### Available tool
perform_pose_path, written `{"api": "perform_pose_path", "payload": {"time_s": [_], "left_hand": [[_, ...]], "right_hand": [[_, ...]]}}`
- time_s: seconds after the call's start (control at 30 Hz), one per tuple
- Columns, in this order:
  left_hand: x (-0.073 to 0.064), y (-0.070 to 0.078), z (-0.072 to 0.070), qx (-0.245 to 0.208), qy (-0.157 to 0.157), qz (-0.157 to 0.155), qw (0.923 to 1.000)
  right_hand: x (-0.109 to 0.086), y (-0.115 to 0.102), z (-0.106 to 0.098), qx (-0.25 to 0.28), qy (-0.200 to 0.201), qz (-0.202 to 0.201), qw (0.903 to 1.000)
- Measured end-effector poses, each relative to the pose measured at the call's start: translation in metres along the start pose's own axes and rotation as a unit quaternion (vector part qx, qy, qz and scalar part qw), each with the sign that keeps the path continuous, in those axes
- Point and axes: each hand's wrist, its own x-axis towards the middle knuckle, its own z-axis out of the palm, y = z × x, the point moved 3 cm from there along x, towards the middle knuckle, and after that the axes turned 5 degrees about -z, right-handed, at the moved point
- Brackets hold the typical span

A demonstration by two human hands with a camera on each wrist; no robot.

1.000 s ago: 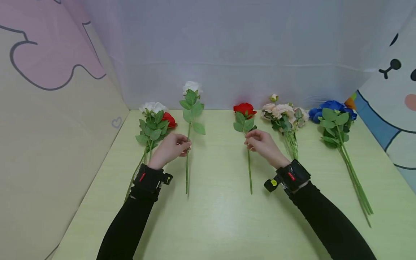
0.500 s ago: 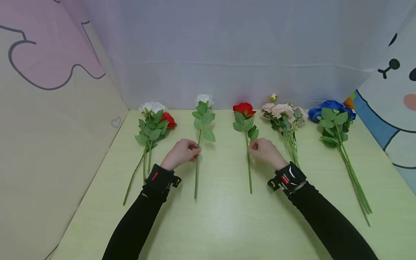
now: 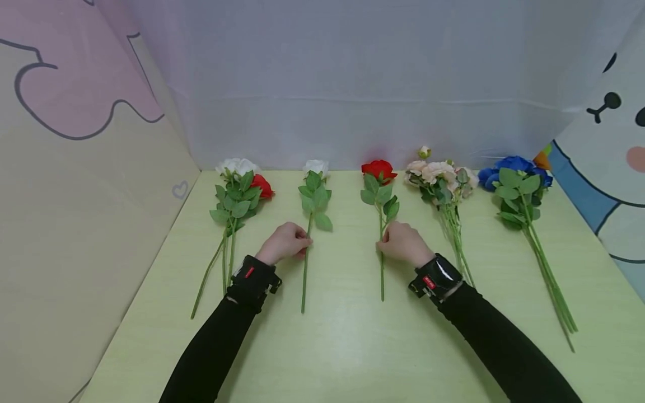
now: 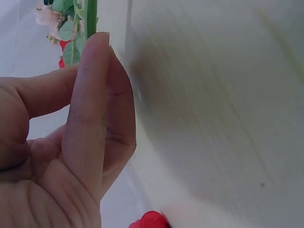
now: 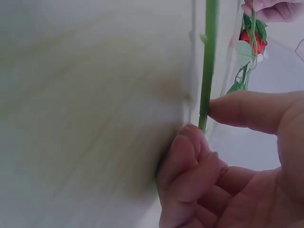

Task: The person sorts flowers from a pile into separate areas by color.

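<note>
Left of the table's middle, a white rose [image 3: 316, 167] lies with its bloom toward the back. My left hand [image 3: 286, 242] pinches its green stem, and the left wrist view shows the stem [image 4: 90, 19] at the fingertips. Across from it is a single red rose [image 3: 379, 170], lying flat with its stem toward me. At that stem is my right hand [image 3: 405, 243]. In the right wrist view the thumb presses one side of the green stem [image 5: 207, 66], with curled fingers on the other side.
At the left lies a bunch of white roses [image 3: 238, 166] with a red rose [image 3: 263, 187]. Pale pink flowers [image 3: 437, 172] lie right of my right hand, and blue flowers [image 3: 516, 163] farther right. A pale curtain [image 3: 353, 67] hangs behind the table [image 3: 342, 347].
My left hand has moved right and toward me, and the white rose has come down to the table. My right hand has slid down the red rose's stem, whose lower end shifted slightly left.
</note>
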Motion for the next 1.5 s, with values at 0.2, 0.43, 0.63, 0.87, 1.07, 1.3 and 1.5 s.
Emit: {"api": "perform_pose_path", "payload": {"time_s": [0.2,0.43,0.63,0.87,1.07,1.3,1.5], "left_hand": [[-0.002,-0.003,-0.001,0.018,0.015,-0.021,0.9995],[-0.003,-0.008,-0.004,0.021,0.025,-0.026,0.9991],[-0.003,-0.013,-0.004,0.021,0.035,-0.031,0.9987],[-0.003,-0.013,-0.004,0.032,0.048,-0.028,0.9979],[-0.005,-0.012,-0.003,0.033,0.049,-0.027,0.9979],[-0.002,-0.012,-0.003,0.022,0.05,-0.027,0.9982],[0.0,-0.012,-0.003,0.025,0.05,-0.025,0.9981]], "right_hand": [[0.0,-0.007,0.005,-0.001,-0.005,-0.003,1.0],[0.001,-0.013,0.009,-0.004,-0.016,-0.006,0.9998],[0.002,-0.015,0.011,-0.012,-0.022,-0.011,0.9996],[0.0,-0.019,0.011,-0.018,-0.022,-0.018,0.9994],[-0.001,-0.021,0.01,-0.025,-0.023,-0.02,0.9992],[0.0,-0.021,0.011,-0.032,-0.026,-0.018,0.999],[0.003,-0.02,0.013,-0.029,-0.027,-0.013,0.9991]]}}
